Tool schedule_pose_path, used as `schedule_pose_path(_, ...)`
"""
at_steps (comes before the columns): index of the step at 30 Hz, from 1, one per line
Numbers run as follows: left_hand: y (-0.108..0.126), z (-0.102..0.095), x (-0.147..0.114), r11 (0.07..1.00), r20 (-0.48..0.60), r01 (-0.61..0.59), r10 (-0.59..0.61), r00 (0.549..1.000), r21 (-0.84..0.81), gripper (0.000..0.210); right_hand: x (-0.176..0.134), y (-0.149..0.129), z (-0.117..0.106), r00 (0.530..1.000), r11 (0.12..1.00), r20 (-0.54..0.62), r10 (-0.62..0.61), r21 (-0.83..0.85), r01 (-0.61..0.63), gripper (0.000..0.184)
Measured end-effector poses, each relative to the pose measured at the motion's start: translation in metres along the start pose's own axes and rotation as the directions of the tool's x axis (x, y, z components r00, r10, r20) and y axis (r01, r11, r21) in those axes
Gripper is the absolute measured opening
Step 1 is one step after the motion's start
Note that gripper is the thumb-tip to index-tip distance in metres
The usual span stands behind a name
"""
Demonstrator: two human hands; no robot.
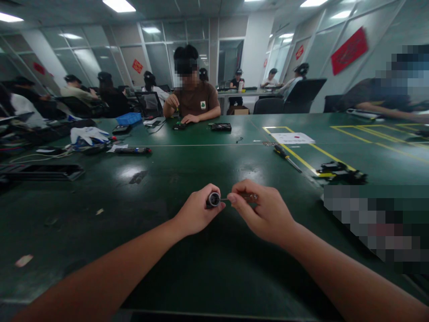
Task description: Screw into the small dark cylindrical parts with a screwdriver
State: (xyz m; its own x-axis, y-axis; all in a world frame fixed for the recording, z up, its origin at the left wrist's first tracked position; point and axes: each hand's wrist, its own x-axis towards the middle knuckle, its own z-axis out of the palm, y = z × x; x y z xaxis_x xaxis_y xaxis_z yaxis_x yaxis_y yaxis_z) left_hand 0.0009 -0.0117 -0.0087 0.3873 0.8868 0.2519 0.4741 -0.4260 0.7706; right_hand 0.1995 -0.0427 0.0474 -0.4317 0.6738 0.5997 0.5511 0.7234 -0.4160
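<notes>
My left hand (197, 206) is closed around a dark cylindrical part (213, 199), whose round silver-rimmed end faces me. Most of its body is hidden by my fingers. Closed on a small screwdriver (250, 197) with a brownish handle, my right hand (263, 206) points the thin shaft leftward. The shaft's tip meets the rim of the cylinder; whether it goes inside cannot be made out. Both hands are above the green tabletop (161, 259), near the middle of the view.
On the right lie a yellow-and-black screwdriver (286, 156), black parts (338, 172) and a paper sheet (292, 138). Left are a dark tray (43, 171), white gloves (89, 135), a blue bin (128, 118) and a long dark tool (133, 150). A person (197, 100) works opposite.
</notes>
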Motion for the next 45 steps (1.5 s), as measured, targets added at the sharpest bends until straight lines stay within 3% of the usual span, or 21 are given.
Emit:
schedule_pose_path(10,-0.001,-0.003,0.000,0.998,-0.018,-0.010,0.009,1.000,-0.062,0.024,0.000,-0.001,-0.002,0.994,0.985,0.068,0.090,0.142,-0.099,0.015)
schedule_pose_path(18,0.009,-0.008,0.002,0.979,-0.018,-0.035,0.039,0.999,0.200,0.018,0.000,-0.005,-0.002,0.999,0.999,0.011,-0.054,-0.006,0.054,0.011)
schedule_pose_path(24,0.008,-0.007,0.003,0.956,-0.019,-0.024,0.031,0.999,0.292,0.015,-0.001,-0.002,-0.002,0.999,0.999,-0.019,-0.045,-0.007,0.045,0.010)
schedule_pose_path(31,0.007,-0.013,0.002,0.983,-0.011,-0.001,0.003,1.000,0.186,0.017,0.001,0.000,0.000,0.994,0.998,0.091,-0.061,0.021,0.059,0.009)
schedule_pose_path(41,0.007,-0.015,0.002,0.987,-0.024,0.006,-0.002,1.000,0.160,0.014,-0.001,-0.005,0.000,0.999,0.999,0.015,-0.037,-0.002,0.037,0.011)
schedule_pose_path(45,0.009,-0.015,0.002,0.988,0.009,-0.005,0.004,1.000,0.153,0.013,-0.001,-0.003,-0.001,0.998,0.999,0.043,-0.043,-0.002,0.043,0.010)
